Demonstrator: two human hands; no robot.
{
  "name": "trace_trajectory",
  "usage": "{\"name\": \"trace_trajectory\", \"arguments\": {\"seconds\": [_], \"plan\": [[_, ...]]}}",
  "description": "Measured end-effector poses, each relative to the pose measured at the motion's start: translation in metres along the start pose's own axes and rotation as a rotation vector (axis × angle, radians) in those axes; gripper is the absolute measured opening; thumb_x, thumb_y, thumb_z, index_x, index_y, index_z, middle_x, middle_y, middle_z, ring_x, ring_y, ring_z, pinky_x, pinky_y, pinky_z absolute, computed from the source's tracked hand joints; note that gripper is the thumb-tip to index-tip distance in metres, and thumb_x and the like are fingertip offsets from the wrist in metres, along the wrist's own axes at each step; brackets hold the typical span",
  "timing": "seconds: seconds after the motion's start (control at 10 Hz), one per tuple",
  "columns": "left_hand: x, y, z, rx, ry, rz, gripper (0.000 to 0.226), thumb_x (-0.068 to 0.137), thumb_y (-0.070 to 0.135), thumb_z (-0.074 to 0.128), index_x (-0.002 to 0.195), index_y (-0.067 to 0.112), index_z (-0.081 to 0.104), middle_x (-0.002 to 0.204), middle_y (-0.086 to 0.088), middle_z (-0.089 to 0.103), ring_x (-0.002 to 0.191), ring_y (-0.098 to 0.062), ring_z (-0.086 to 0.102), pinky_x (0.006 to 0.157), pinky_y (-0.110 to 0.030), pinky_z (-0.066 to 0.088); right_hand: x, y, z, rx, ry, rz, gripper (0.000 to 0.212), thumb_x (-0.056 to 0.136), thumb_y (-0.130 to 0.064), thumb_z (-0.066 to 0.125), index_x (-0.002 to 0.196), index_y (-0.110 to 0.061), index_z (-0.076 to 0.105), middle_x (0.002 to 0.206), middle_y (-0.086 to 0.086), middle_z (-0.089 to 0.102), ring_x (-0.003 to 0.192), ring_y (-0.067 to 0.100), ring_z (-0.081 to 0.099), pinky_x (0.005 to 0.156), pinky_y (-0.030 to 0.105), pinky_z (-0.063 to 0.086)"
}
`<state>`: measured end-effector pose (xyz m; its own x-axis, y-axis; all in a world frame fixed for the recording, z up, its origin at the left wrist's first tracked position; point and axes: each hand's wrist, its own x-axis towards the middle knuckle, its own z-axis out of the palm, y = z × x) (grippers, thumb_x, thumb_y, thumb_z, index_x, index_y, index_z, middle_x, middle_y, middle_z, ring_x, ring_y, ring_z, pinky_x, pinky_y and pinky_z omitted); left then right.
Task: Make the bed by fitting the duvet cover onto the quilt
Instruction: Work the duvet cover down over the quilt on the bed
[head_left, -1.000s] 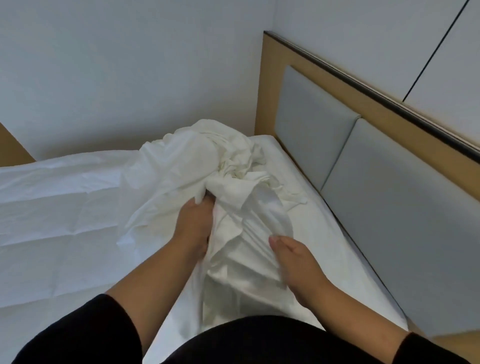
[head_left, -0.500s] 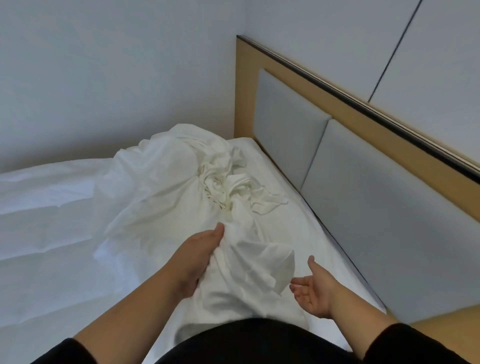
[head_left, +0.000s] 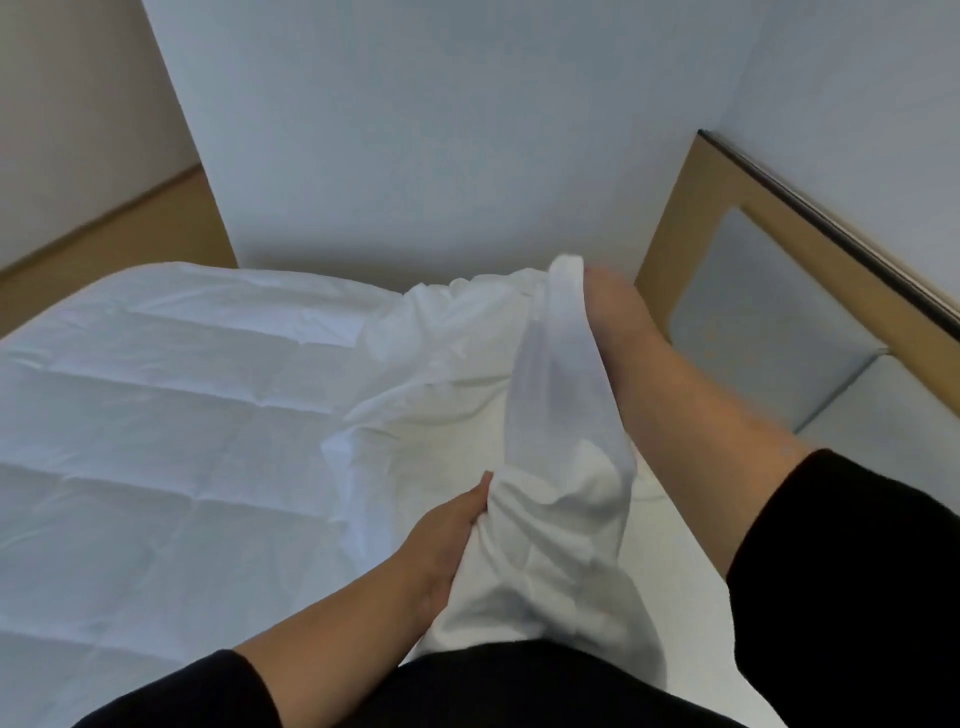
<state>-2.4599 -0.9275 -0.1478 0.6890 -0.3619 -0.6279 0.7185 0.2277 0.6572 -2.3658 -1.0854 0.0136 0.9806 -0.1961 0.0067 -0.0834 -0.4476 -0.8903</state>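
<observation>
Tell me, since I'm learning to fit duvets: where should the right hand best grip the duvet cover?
Probably the raised fold of the duvet cover near the headboard, from the right, where the right hand already is. The left hand anchors the bunched end.

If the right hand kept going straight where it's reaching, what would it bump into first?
Probably the white wall behind the bed. The right hand stretches toward it, lifting the duvet cover; depth is hard to judge.

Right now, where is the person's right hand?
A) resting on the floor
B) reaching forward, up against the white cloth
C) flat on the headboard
B: the right hand stretches toward the far corner, up against the raised fold of the duvet cover; its fingers are blurred.
</observation>
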Motion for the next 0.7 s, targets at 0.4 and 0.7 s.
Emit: {"name": "trace_trajectory", "arguments": {"seconds": [0.4, 0.7], "plan": [[0.008, 0.004, -0.024, -0.227, 0.035, 0.041, 0.029, 0.096, 0.036, 0.064, 0.105, 0.01, 0.069, 0.102, -0.01, 0.069, 0.1, -0.025, 0.062, 0.103, -0.035, 0.041, -0.033, 0.124, 0.067, -0.164, -0.389, 0.069, 0.003, 0.091, -0.019, 0.068, 0.09, -0.022, 0.067, 0.086, -0.008, 0.069, 0.087, 0.012, 0.061, 0.071, 0.021, 0.049], [0.007, 0.009, -0.015, 0.184, 0.325, 0.406, 0.024, 0.107, 0.027, 0.039, 0.11, 0.022, 0.062, 0.119, -0.01, 0.068, 0.111, -0.029, 0.065, 0.1, -0.049, 0.052, -0.097, 0.15, 0.057, 0.129, -0.498, 0.162, 0.019, 0.091, -0.027, 0.069, 0.11, -0.028, 0.07, 0.11, -0.011, 0.072, 0.103, 0.009, 0.068, 0.091, 0.029, 0.055]]}}
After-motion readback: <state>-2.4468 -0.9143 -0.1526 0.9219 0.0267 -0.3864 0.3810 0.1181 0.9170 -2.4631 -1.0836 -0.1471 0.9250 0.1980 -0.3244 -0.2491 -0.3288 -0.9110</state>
